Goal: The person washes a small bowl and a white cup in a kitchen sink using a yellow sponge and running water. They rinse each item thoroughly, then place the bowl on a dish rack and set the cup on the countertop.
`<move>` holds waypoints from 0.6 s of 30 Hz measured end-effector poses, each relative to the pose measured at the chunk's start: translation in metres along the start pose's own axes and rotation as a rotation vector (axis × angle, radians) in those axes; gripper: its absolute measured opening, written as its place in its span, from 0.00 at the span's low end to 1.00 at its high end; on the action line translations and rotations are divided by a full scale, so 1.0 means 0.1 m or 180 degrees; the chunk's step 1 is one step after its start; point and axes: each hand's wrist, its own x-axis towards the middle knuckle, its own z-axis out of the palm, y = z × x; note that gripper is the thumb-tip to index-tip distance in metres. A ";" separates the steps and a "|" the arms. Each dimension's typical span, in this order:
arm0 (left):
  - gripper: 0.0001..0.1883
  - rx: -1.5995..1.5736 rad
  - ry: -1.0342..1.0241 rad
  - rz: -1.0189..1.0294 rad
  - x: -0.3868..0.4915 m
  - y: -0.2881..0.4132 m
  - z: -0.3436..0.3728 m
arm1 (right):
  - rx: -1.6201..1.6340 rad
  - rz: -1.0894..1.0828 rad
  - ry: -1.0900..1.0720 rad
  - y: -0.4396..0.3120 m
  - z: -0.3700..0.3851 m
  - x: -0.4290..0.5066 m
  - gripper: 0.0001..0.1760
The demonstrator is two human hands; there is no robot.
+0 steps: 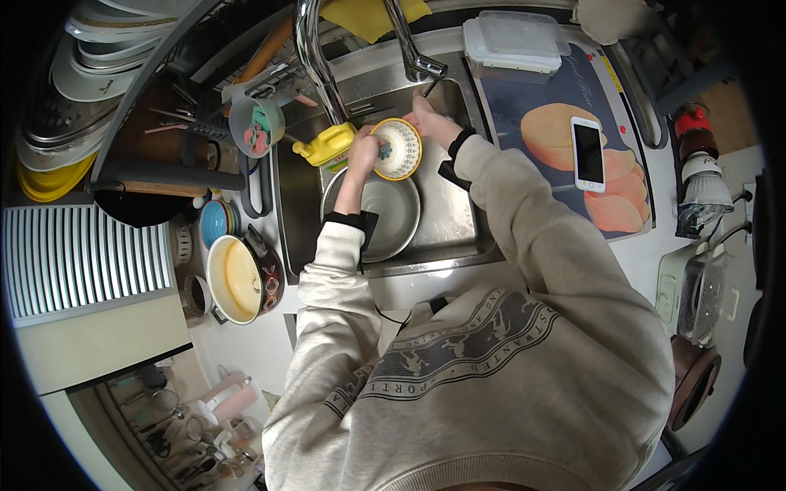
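Observation:
My left hand [365, 149] grips the left rim of a yellow-rimmed patterned bowl [400, 156], which is tilted with its inside towards me. My right hand [431, 123] is at the bowl's upper right edge, one part raised close to the faucet spout [425, 66]; whether it holds the bowl is hidden. Below the bowl, a round metal pan [393, 215] rests in the stainless steel sink [451, 212]. A yellow plastic jug-shaped bottle [331, 145] stands just left of my left hand.
A clear cup [256, 127] with sponges stands left of the sink. Nearby are an enamel pot [234, 279] and stacked small bowls [216, 224]. On the right, a phone [587, 153] and plastic containers [513, 46] lie on a printed mat [503, 104]. Plates [92, 80] fill a rack at left.

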 end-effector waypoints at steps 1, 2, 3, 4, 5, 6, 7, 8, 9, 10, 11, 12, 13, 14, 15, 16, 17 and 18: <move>0.17 0.0118 -0.0016 -0.0085 0.04 -0.03 0.00 | 0.0063 0.0006 0.0121 0.02 0.02 0.01 0.41; 0.17 0.0229 -0.0032 -0.0173 0.07 -0.05 0.01 | 0.0075 -0.0012 0.0163 0.04 0.04 0.00 0.41; 0.16 0.0298 -0.0031 -0.0275 0.08 -0.08 0.01 | 0.0092 -0.0023 0.0208 0.07 0.04 -0.01 0.40; 0.16 0.0492 0.0034 -0.0297 0.10 -0.09 0.01 | 0.0115 -0.0034 0.0256 0.09 0.04 -0.03 0.40; 0.17 0.0514 0.0107 -0.0278 0.10 -0.10 0.01 | 0.0133 -0.0056 0.0308 0.09 0.03 -0.05 0.39; 0.17 0.0529 0.0188 -0.0251 0.09 -0.10 0.00 | 0.0145 -0.0089 0.0359 0.08 0.03 -0.07 0.39; 0.17 0.0504 0.0274 -0.0154 0.10 -0.09 -0.01 | 0.0179 -0.0072 0.0471 0.04 0.03 -0.09 0.38; 0.18 0.0616 0.0218 -0.0337 0.12 -0.07 -0.03 | 0.0077 -0.0115 0.0428 0.00 0.04 -0.10 0.38; 0.19 0.0614 0.0197 -0.0371 0.12 -0.06 -0.04 | 0.0015 -0.0085 0.0446 -0.05 0.07 -0.10 0.37; 0.19 0.0594 0.0160 -0.0419 0.13 -0.05 -0.05 | -0.0038 -0.0054 0.0465 -0.11 0.11 -0.10 0.36; 0.19 0.0547 0.0146 -0.0473 0.14 -0.04 -0.06 | -0.0088 -0.0023 0.0485 -0.16 0.15 -0.09 0.36; 0.20 0.0580 0.0195 -0.0381 0.13 -0.03 -0.06 | -0.0138 0.0011 0.0503 -0.20 0.18 -0.07 0.35; 0.20 0.0646 0.0207 -0.0320 0.13 -0.02 -0.05 | -0.0191 0.0009 0.0468 -0.23 0.19 -0.04 0.35; 0.20 0.0698 0.0229 -0.0287 0.11 -0.01 -0.05 | -0.0170 -0.0032 0.0498 -0.23 0.19 0.00 0.34; 0.20 0.0724 0.0266 -0.0267 0.11 0.00 -0.05 | -0.0160 -0.0075 0.0395 -0.22 0.18 0.03 0.33; 0.20 0.0770 0.0282 -0.0233 0.10 0.01 -0.06 | -0.0018 -0.0102 0.0367 -0.23 0.16 0.08 0.33; 0.20 0.0783 0.0311 -0.0231 0.08 0.02 -0.06 | 0.0105 -0.0087 0.0257 -0.22 0.13 0.13 0.32; 0.20 0.0805 0.0336 -0.0245 0.06 0.02 -0.07 | 0.0231 -0.0052 0.0144 -0.20 0.12 0.16 0.32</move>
